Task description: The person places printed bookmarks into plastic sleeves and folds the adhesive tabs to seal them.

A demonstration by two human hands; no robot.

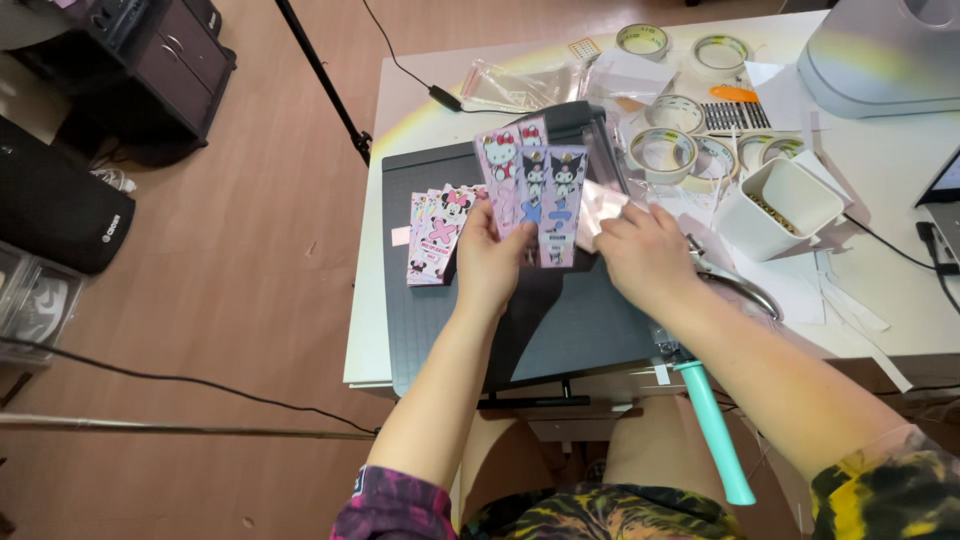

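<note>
Your left hand pinches a small fan of long cartoon bookmarks, thumb in front and fingers behind, holding them upright above the middle of the dark paper trimmer; one is pink, the others lilac, each printed with a cartoon character. Your right hand is just beside them, its fingertips closed on a clear plastic sleeve that touches the right edge of the fan. Below and to the left of your left hand, a stack of pink bookmarks lies spread on the trimmer's left part, near its far left corner. The trimmer itself sits at the near left corner of the white tabletop, overhanging the near edge, and its teal handle sticks out past that edge toward your lap. Just right of your right wrist, metal pliers lie on some white paper. Beyond them, a white square container stands near the middle of the tabletop, holding small brassy bits. Several rolls of clear tape cluster behind the trimmer's far right corner, with two more toward the far edge. Empty clear bags lie near the far left corner. A pale grey machine fills the far right corner, and a laptop corner shows at the right edge.
</note>
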